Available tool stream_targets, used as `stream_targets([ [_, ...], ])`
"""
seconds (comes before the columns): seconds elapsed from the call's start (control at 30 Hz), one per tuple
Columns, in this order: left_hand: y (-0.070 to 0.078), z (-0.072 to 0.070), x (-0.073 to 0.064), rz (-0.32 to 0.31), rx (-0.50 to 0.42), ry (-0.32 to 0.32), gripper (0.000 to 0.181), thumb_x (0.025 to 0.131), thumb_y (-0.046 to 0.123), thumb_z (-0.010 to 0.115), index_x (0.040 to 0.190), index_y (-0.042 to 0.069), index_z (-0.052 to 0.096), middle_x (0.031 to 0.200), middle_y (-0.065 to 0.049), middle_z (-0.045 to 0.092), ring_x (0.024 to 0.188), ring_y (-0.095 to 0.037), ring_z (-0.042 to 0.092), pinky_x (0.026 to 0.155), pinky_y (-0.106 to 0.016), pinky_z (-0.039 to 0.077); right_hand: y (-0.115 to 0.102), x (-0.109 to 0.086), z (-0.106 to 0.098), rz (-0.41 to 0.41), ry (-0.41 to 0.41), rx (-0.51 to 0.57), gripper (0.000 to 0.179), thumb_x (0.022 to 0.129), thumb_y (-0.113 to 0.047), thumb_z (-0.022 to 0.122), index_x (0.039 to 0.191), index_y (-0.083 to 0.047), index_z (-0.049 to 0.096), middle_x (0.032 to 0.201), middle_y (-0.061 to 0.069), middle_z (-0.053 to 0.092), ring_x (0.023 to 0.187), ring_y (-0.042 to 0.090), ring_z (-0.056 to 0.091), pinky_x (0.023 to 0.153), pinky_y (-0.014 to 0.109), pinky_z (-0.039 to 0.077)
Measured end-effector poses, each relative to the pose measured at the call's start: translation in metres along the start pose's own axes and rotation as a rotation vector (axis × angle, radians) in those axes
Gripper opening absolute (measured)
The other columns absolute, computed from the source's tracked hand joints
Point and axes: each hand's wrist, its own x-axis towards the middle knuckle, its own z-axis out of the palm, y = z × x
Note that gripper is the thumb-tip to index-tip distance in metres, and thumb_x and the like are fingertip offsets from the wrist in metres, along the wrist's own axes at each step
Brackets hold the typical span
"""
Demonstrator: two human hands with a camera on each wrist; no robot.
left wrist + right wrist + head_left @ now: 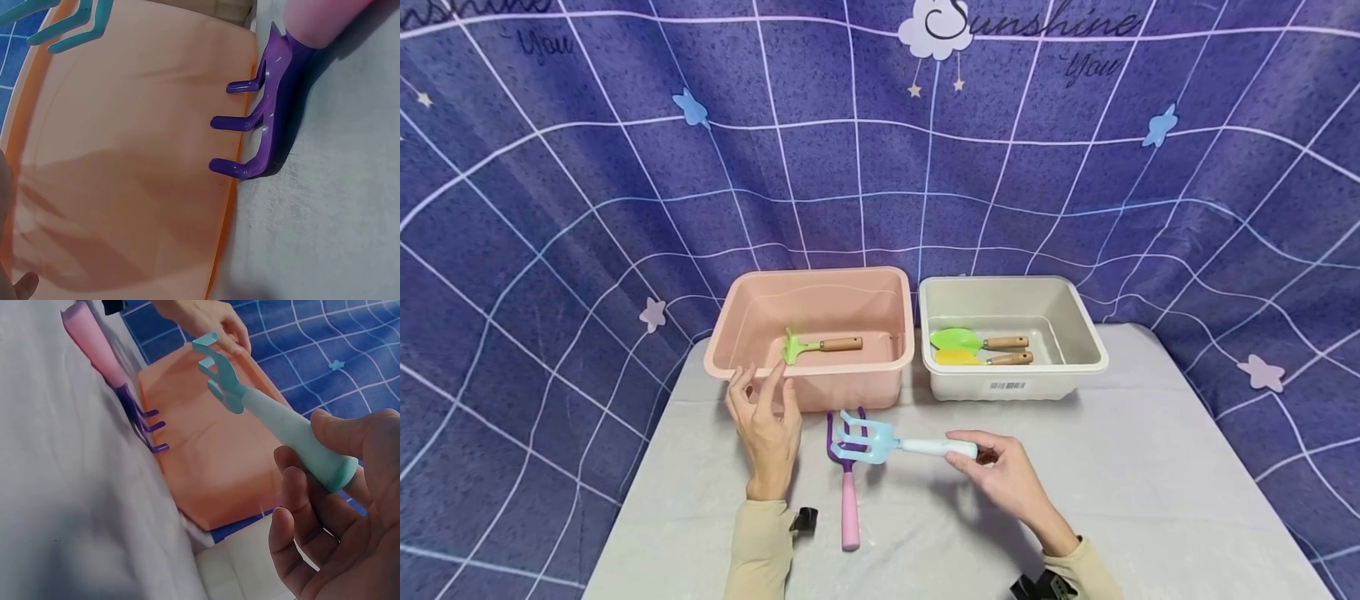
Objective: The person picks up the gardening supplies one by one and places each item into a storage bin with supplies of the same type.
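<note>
Two hands in the head view: the right hand (1003, 479) pinches the blue fork (874, 442), tines toward nine o'clock; the left hand (767, 429) touches the pink bin (850, 390) with relaxed fingers. Left wrist: purple fork (279, 112), one o'clock. Right wrist: holding aloft seems the step, next calling for a steady grip.

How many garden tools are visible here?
5: blue fork in right hand; purple fork on table; green rake in pink tub; green trowel, yellow trowel in white tub. More may be hidden.

The pink bin (850, 392) looks smooth plastic, the purple fork head (278, 94) glossy, the trowel handles (1006, 342) wooden, the backdrop (880, 167) cloth.
</note>
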Motion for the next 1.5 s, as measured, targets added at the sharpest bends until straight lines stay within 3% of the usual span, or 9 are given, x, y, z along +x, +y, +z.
stream_targets([
  [0.57,-0.002,-0.001,0.000,-0.002,0.026,-0.034,0.027,0.099,0.016,0.073,0.125,0.016,0.080,0.136,-0.032,0.056,0.144,-0.045,0.046,0.108,-0.056,0.050,-0.006,0.001,0.000,-0.013,0.013,-0.006,0.031,0.087,-0.014,0.087,0.117,-0.006,0.082,0.094,0.007,0.082,0.070,0.006,0.067,0.063,0.023,0.056],
  [1.13,0.000,0.000,0.002,0.007,0.002,-0.005,0.028,0.096,0.010,0.076,0.123,0.016,0.081,0.136,-0.031,0.058,0.142,-0.047,0.048,0.110,-0.057,0.048,-0.011,0.003,-0.003,-0.063,0.022,-0.002,0.029,0.088,-0.014,0.087,0.116,-0.009,0.082,0.099,0.007,0.083,0.071,0.005,0.067,0.064,0.025,0.057],
  [1.5,0.000,-0.002,0.002,0.009,-0.001,-0.007,0.029,0.096,0.006,0.076,0.123,0.016,0.081,0.136,-0.031,0.058,0.138,-0.052,0.049,0.114,-0.054,0.045,-0.014,0.004,-0.004,-0.069,0.066,0.016,0.028,0.088,-0.011,0.086,0.115,-0.006,0.082,0.087,0.008,0.080,0.069,0.006,0.067,0.060,0.023,0.055],
])
